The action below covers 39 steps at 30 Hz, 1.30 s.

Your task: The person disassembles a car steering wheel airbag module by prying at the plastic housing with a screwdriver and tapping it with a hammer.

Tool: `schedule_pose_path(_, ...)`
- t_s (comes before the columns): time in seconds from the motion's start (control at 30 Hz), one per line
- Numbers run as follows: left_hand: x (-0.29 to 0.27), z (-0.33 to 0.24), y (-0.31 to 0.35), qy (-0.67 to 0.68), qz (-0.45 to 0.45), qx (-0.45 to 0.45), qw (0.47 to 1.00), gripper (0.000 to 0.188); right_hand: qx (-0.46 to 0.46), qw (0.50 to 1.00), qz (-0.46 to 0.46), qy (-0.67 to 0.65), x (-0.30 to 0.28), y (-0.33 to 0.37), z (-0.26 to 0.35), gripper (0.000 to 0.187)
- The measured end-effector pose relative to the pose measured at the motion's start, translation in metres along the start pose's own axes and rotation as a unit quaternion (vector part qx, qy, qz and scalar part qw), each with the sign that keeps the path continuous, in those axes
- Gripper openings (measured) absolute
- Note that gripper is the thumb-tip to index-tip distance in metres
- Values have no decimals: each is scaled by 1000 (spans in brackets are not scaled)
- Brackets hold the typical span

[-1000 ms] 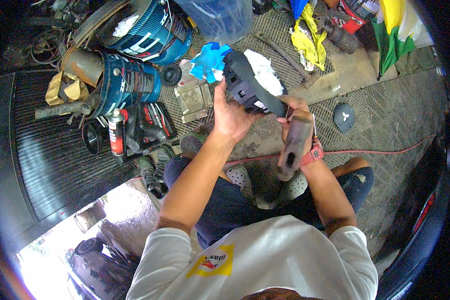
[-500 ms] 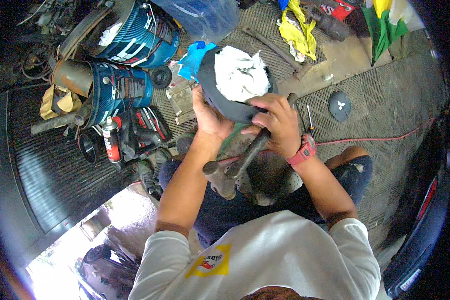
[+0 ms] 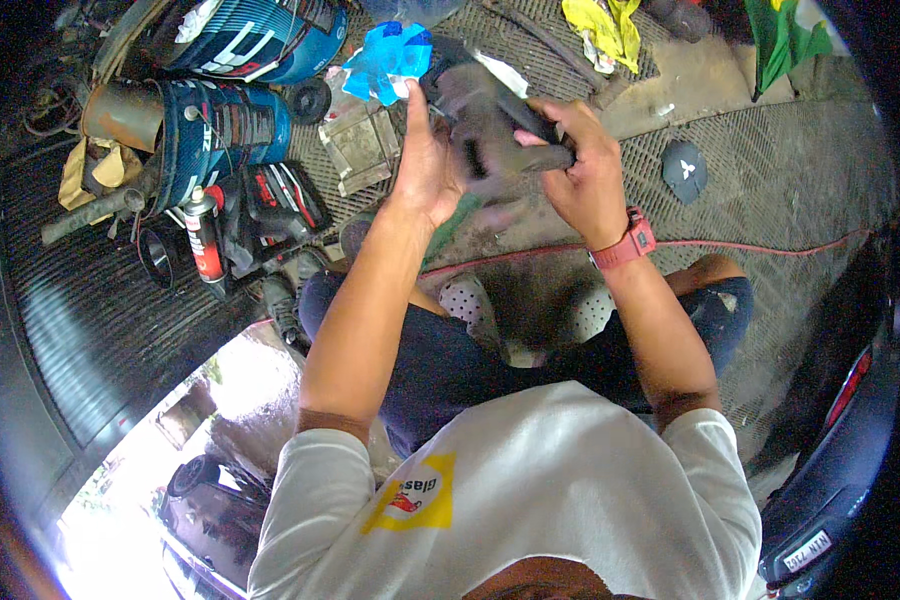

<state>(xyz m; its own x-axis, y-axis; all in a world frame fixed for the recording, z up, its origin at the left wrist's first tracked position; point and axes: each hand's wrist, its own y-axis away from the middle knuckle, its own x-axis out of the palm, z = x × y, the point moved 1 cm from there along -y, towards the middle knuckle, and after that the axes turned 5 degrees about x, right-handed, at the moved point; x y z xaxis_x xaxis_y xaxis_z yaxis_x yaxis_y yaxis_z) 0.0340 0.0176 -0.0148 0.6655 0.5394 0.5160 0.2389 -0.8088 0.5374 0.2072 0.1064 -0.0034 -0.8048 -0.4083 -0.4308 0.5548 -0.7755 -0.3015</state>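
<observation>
Out in front of me, both hands hold a dark round part point(image 3: 485, 125), smeared by motion, with a thick metal bar point(image 3: 545, 158) joined or lying against its near side; I cannot tell which. Along its upper right edge shows a strip of white cloth point(image 3: 503, 75). My left hand point(image 3: 427, 170) supports the part's left side, thumb pointing up, the other fingers hidden behind it. At the right, my right hand point(image 3: 585, 165) is closed around the bar's end and the part's rim. A crumpled blue wrapper or rag point(image 3: 388, 62) lies just beyond my left thumb.
Blue buckets point(image 3: 225, 135), a spray can point(image 3: 204, 240) and a black bottle point(image 3: 280, 205) stand at the left. A red hose or cable point(image 3: 730, 246) crosses the textured floor. A dark round cap point(image 3: 684, 172) lies right. A yellow cloth point(image 3: 605, 35) is farther off; a vehicle point(image 3: 840, 490) borders the lower right.
The dark part has tipped away from me, so its cloth-filled opening is mostly out of sight. The bar has swung up from above my lap, and both hands have moved slightly farther out.
</observation>
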Motion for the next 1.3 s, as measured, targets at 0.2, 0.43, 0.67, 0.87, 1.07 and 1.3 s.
schedule_pose_path(0.2,-23,-5,-1,-360,-70,3,931,112,139,987,-32,-76,-15,-6,19,31)
schedule_pose_path(0.43,2,-12,92,-661,-161,284,675,95,359,888,-44,-284,-43,-7,63,26)
schedule_pose_path(0.67,45,-72,182,-627,-4,332,705,115,386,796,14,-466,-51,13,112,21)
schedule_pose_path(0.87,28,-81,227,-598,20,250,761,107,449,771,88,-443,-37,39,143,25)
schedule_pose_path(1.07,13,-56,273,-574,-46,194,794,101,457,754,168,-441,-18,63,159,23)
schedule_pose_path(1.3,-1,-2,301,-518,-110,192,827,98,454,764,283,-360,-24,89,155,27)
